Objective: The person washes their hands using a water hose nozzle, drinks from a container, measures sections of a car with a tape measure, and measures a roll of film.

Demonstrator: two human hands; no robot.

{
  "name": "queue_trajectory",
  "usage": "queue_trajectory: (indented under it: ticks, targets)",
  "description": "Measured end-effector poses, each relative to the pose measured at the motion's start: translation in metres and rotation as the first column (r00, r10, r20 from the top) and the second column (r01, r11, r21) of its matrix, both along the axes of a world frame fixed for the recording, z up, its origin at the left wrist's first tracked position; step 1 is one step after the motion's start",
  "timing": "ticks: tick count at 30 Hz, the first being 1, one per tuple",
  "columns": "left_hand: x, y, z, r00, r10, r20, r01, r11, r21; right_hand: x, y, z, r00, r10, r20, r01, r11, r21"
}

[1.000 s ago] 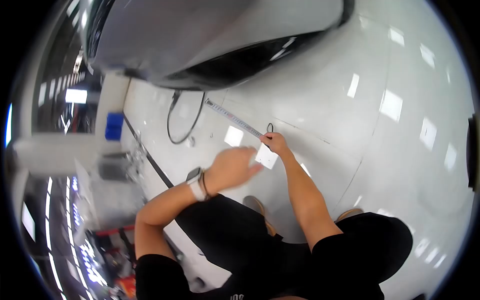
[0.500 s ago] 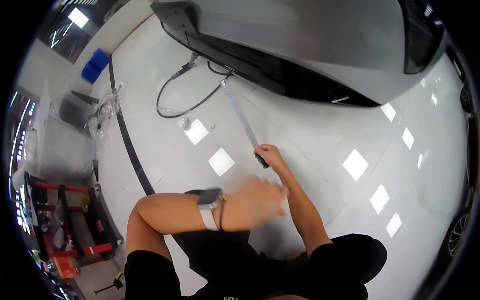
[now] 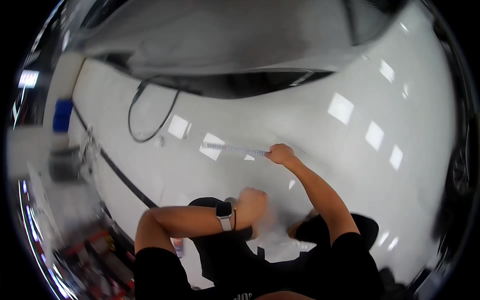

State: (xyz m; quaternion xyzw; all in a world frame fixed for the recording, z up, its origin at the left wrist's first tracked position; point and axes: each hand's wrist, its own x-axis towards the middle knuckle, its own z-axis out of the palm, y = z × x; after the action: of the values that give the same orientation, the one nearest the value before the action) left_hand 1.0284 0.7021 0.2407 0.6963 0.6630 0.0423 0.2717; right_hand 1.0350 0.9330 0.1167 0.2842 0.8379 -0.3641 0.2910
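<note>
My right hand is closed on a tape measure, whose case is mostly hidden by my fingers. Its pale blade extends to the left above the glossy floor, apart from the car bumper. My left hand, below the stance of the right one, is in front of my lap. Motion smears its fingers, so I cannot make out whether they hold anything. A watch with a light strap sits on the left wrist.
A black cable loops down from the bumper onto the floor. Blue blocks stand by the left wall. A red-and-black rack is at lower left. A dark floor strip runs diagonally. Another car lines the right edge.
The tape blade has swung from pointing up at the bumper to lying nearly level leftward, away from it. My view has turned, and my left hand has dropped toward my lap.
</note>
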Motion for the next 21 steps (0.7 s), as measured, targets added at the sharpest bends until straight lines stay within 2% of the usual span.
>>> queue_trajectory:
  ticks: [1,2,3,4,5,6,7,8,9,10,11,12,13,14,15,16,17,18,19,20,21]
  targets:
    - [-0.005,0.001,-0.013,1.0,0.001,-0.031,-0.004,0.995,-0.1,0.023,0.013,0.012,0.99,0.044,0.131,-0.052,0.997,0.059]
    - [-0.004,-0.003,-0.025,0.997,0.004,-0.078,-0.012,0.994,-0.11,0.054,0.028,0.032,0.986,-0.037,0.164,0.028,0.998,0.059]
    - [-0.002,-0.007,-0.036,0.992,0.005,-0.126,-0.02,0.993,-0.12,0.084,0.035,0.053,0.973,-0.031,0.231,0.015,0.997,0.07]
    - [0.002,0.001,-0.028,0.994,-0.004,-0.108,-0.002,0.999,-0.054,0.111,0.044,0.074,0.957,-0.021,0.29,0.0,0.997,0.073]
    - [0.006,0.009,-0.019,0.996,-0.014,-0.092,0.016,1.0,0.013,0.145,0.05,0.093,0.958,-0.135,0.255,0.118,0.99,0.079]
    - [0.009,0.02,-0.007,0.992,-0.061,-0.112,0.047,0.991,-0.126,0.175,0.055,0.11,0.948,-0.239,0.21,0.226,0.971,0.084]
    - [0.013,0.029,0.009,0.984,-0.106,-0.141,0.066,0.962,-0.264,0.204,0.067,0.134,0.921,-0.311,0.233,0.322,0.947,-0.012]
    - [0.022,0.038,0.032,0.987,-0.109,-0.116,0.085,0.976,-0.199,0.234,0.078,0.167,0.894,-0.371,0.253,0.408,0.906,-0.111]
    - [0.031,0.045,0.055,0.99,-0.108,-0.092,0.095,0.986,-0.135,0.261,0.084,0.211,0.803,-0.541,0.25,0.584,0.797,-0.154]
    - [0.036,0.05,0.076,0.993,-0.076,-0.089,0.056,0.977,-0.204,0.284,0.09,0.247,0.684,-0.685,0.252,0.729,0.654,-0.201]
    - [0.052,0.05,0.096,0.993,0.089,-0.083,-0.108,0.959,-0.263,0.316,0.089,0.281,0.487,-0.841,0.234,0.869,0.439,-0.229]
    - [0.066,0.061,0.15,0.928,0.372,0.034,-0.353,0.902,-0.249,0.345,0.087,0.314,0.261,-0.937,0.232,0.945,0.198,-0.261]
    - [0.073,0.068,0.179,0.827,0.555,0.092,-0.515,0.813,-0.272,0.369,0.083,0.341,0.032,-0.972,0.232,0.958,-0.036,-0.285]
    - [0.077,0.074,0.203,0.757,0.644,0.11,-0.605,0.755,-0.253,0.401,0.086,0.379,-0.006,-0.972,0.237,0.933,-0.091,-0.349]
    - [0.072,0.076,0.233,0.725,0.663,0.188,-0.633,0.748,-0.198,0.427,0.075,0.393,-0.13,-0.989,0.068,0.938,-0.145,-0.314]
    - [0.071,0.096,0.269,0.688,0.673,0.273,-0.661,0.736,-0.148,0.467,0.062,0.368,-0.074,-0.995,-0.069,0.976,-0.058,-0.209]
    - [0.072,0.114,0.318,0.656,0.711,0.252,-0.693,0.7,-0.173,0.49,0.058,0.398,-0.254,-0.965,0.069,0.924,-0.263,-0.279]
    - [0.073,0.133,0.375,0.616,0.754,0.226,-0.726,0.655,-0.208,0.523,0.054,0.405,-0.241,-0.967,0.078,0.942,-0.252,-0.219]
    - [0.064,0.134,0.395,0.514,0.816,0.264,-0.763,0.576,-0.293,0.538,0.066,0.465,-0.282,-0.951,0.131,0.929,-0.304,-0.211]
    - [0.047,0.12,0.38,0.444,0.866,0.23,-0.786,0.5,-0.364,0.576,0.057,0.439,-0.075,-0.996,0.042,0.985,-0.081,-0.155]
    - [0.038,0.116,0.392,0.452,0.882,0.137,-0.772,0.463,-0.435,0.617,0.046,0.405,0.128,-0.991,-0.047,0.99,0.13,-0.059]
